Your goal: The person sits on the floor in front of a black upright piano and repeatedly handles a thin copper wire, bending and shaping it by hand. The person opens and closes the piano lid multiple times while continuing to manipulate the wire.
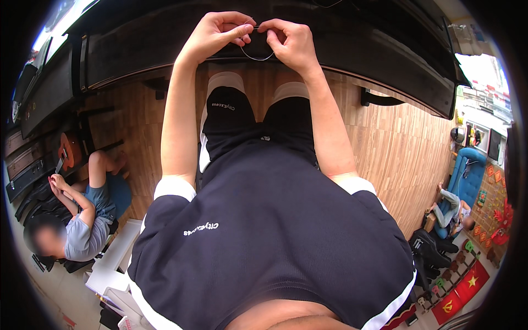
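Note:
Above the edge of a glossy black furniture top, my left hand (220,34) and my right hand (292,44) come close together with fingertips pinched. Between them runs a thin, pale wire or cord (257,59), which sags in a loop below the fingers. A short, thin shiny piece shows in the gap between the fingertips, too small for me to name. Both hands are closed on the thin strand. Its ends are hidden by my fingers.
The long black glossy furniture (363,52) stretches across in front of me, over a wood floor (385,143). At left a person (91,234) sits near an orange guitar (70,151) and a white table (113,264). Another person (454,214) is on a blue sofa (467,176) at right.

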Motion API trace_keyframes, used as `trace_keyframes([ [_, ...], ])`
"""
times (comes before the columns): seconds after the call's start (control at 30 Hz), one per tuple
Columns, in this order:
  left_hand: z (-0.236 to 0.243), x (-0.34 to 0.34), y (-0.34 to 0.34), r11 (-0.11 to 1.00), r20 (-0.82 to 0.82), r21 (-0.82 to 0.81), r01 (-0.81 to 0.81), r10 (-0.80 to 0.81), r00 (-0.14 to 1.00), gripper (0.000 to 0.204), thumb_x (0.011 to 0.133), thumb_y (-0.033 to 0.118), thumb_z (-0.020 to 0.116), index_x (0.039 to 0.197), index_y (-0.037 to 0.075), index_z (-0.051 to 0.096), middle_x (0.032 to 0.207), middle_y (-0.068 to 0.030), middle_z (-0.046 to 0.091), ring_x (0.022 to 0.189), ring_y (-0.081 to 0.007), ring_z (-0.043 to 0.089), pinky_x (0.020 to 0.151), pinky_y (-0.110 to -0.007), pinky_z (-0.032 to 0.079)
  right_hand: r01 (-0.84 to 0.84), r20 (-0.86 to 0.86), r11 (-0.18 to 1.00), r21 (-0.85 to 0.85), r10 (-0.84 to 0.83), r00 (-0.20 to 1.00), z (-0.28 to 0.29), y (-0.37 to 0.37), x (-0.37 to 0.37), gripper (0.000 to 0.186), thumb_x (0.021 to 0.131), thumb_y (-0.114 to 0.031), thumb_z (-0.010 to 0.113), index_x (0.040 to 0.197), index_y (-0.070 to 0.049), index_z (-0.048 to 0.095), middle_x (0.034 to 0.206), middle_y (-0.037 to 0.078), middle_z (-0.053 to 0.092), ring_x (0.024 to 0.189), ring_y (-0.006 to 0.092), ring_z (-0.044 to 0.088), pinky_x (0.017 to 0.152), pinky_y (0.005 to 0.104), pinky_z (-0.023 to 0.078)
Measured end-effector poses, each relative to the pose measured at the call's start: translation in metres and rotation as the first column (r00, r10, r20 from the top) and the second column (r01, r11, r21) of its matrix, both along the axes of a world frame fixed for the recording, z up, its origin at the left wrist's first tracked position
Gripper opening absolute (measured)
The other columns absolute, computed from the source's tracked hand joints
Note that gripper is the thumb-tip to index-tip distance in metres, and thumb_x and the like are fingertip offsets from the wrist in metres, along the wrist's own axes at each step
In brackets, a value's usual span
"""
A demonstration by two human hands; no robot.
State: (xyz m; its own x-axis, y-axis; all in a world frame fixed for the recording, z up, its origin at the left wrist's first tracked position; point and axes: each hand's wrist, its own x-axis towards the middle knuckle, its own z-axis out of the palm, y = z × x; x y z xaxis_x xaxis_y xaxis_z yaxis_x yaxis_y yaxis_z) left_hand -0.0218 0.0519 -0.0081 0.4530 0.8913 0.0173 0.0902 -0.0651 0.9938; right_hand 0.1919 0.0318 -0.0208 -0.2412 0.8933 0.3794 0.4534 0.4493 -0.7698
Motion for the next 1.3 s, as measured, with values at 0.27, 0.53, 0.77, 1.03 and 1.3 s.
trace_keyframes([
  [0.27, -0.010, 0.001, -0.001, 0.995, 0.173, 0.021, -0.100, 0.095, 0.980, 0.022, 0.095, 0.015, 0.065, 0.107, -0.002, 0.066, 0.094, -0.0098, 0.068, 0.086, -0.0186, 0.071, 0.076, -0.028, 0.060, 0.062, -0.126, 0.996, -0.066, -0.070, 0.990, 0.002, 0.001, 0.000, 0.016, 0.084, -0.002, 0.060, 0.091, -0.004, 0.074, 0.066, 0.007, 0.067, 0.055, 0.0095, 0.061, 0.054, 0.0238, 0.048],
  [0.53, -0.007, 0.004, -0.002, 0.986, 0.143, -0.027, -0.162, 0.164, 0.976, 0.022, 0.097, 0.016, 0.062, 0.107, -0.003, 0.064, 0.090, -0.0100, 0.067, 0.082, -0.0198, 0.072, 0.074, -0.028, 0.061, -0.009, -0.254, 0.983, -0.185, -0.039, 0.966, 0.004, -0.001, 0.004, 0.018, 0.088, 0.001, 0.058, 0.095, -0.004, 0.074, 0.069, 0.003, 0.067, 0.058, 0.0080, 0.062, 0.054, 0.0216, 0.049],
  [0.77, -0.005, 0.003, 0.000, 0.992, 0.067, -0.054, -0.114, 0.118, 0.991, 0.024, 0.095, 0.018, 0.065, 0.104, -0.004, 0.065, 0.088, -0.0109, 0.068, 0.079, -0.0175, 0.071, 0.074, -0.027, 0.060, -0.031, -0.282, 0.990, -0.140, -0.010, 0.959, 0.000, 0.000, 0.006, 0.018, 0.090, 0.001, 0.058, 0.097, -0.004, 0.074, 0.072, 0.004, 0.068, 0.059, 0.0088, 0.063, 0.055, 0.0213, 0.051],
  [1.03, 0.003, 0.000, 0.001, 0.998, 0.014, -0.063, 0.003, -0.002, 1.000, 0.027, 0.094, 0.022, 0.066, 0.103, -0.003, 0.068, 0.088, -0.0096, 0.068, 0.077, -0.0148, 0.070, 0.074, -0.026, 0.059, -0.049, -0.287, 0.983, -0.179, -0.004, 0.958, -0.001, -0.001, 0.006, 0.015, 0.092, -0.001, 0.062, 0.101, -0.003, 0.074, 0.081, 0.005, 0.071, 0.067, 0.0082, 0.065, 0.061, 0.0204, 0.054],
  [1.3, 0.004, -0.003, 0.008, 0.986, -0.048, -0.097, 0.135, -0.140, 0.989, 0.027, 0.092, 0.021, 0.069, 0.102, -0.004, 0.071, 0.083, -0.0084, 0.070, 0.073, -0.0122, 0.068, 0.073, -0.026, 0.059, -0.069, -0.303, 0.987, -0.148, 0.021, 0.953, -0.002, -0.001, 0.007, 0.014, 0.091, -0.001, 0.063, 0.101, -0.003, 0.074, 0.082, 0.005, 0.071, 0.069, 0.0093, 0.067, 0.062, 0.0215, 0.055],
])
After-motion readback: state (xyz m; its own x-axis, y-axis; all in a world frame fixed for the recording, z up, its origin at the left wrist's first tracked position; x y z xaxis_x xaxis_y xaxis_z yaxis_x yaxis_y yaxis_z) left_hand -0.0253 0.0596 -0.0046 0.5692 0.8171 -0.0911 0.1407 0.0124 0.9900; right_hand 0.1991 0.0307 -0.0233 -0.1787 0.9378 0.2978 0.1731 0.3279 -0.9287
